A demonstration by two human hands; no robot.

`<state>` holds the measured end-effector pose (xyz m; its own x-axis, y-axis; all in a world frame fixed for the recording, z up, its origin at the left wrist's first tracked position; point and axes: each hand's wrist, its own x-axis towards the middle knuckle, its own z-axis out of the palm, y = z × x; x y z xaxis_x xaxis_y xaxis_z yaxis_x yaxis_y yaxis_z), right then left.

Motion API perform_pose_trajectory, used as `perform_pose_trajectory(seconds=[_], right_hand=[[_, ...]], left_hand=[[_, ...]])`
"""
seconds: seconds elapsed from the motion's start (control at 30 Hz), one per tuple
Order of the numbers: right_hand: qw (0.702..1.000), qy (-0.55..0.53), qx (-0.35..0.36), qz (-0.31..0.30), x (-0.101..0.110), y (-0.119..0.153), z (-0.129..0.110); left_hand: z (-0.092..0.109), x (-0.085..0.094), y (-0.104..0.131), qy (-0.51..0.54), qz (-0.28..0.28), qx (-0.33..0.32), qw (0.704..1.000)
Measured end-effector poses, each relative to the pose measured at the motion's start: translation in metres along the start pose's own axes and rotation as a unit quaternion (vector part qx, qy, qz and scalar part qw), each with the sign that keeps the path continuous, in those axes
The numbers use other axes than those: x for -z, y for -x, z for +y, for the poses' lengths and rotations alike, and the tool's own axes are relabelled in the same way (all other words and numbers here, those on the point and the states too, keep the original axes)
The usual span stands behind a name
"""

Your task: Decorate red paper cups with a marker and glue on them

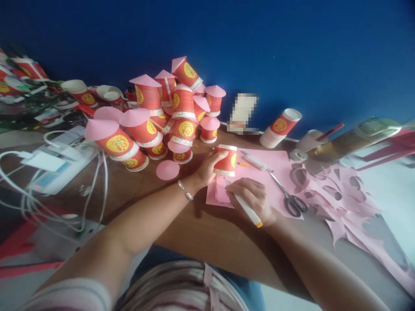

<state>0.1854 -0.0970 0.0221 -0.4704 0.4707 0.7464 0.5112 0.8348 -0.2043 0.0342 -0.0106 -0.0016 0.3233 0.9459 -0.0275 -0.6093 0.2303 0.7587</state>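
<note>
Red and white, the cup [227, 163] is gripped by fingers of the left hand [206, 167] near the pink stack [221, 194]; the marker [247, 210] is clasped by the right hand [253, 193]. The stack could be shifted if nudged.

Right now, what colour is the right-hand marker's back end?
Back end of the white marker in the right hand: yellow-orange. Best view: head.
</note>
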Motion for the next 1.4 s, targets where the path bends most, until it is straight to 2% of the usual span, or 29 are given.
perform_pose_trajectory(seconds=[0.23,0.43,0.77,1.1,1.4], right_hand=[[0.999,0.027,0.043,-0.017,-0.0009,0.0011,0.0007],[0.998,0.032,0.049,-0.024,-0.0013,0.0011,0.0014],[0.999,0.017,-0.023,0.039,-0.0019,0.0023,0.0063],[0.999,0.007,-0.036,0.029,-0.003,0.0031,0.0069],[0.999,-0.005,-0.033,0.021,-0.0043,0.0054,0.0079]], left_hand=[[0.0023,-0.003,0.0023,0.005,0.012,0.0,1.0],[0.0038,-0.004,0.0032,-0.005,0.029,-0.004,1.0],[0.0036,-0.0027,0.0012,-0.024,-0.008,-0.006,1.0],[0.0075,-0.0077,0.0056,-0.049,-0.011,-0.017,0.999],[0.0061,-0.0051,0.0044,-0.063,-0.011,-0.019,0.998]])
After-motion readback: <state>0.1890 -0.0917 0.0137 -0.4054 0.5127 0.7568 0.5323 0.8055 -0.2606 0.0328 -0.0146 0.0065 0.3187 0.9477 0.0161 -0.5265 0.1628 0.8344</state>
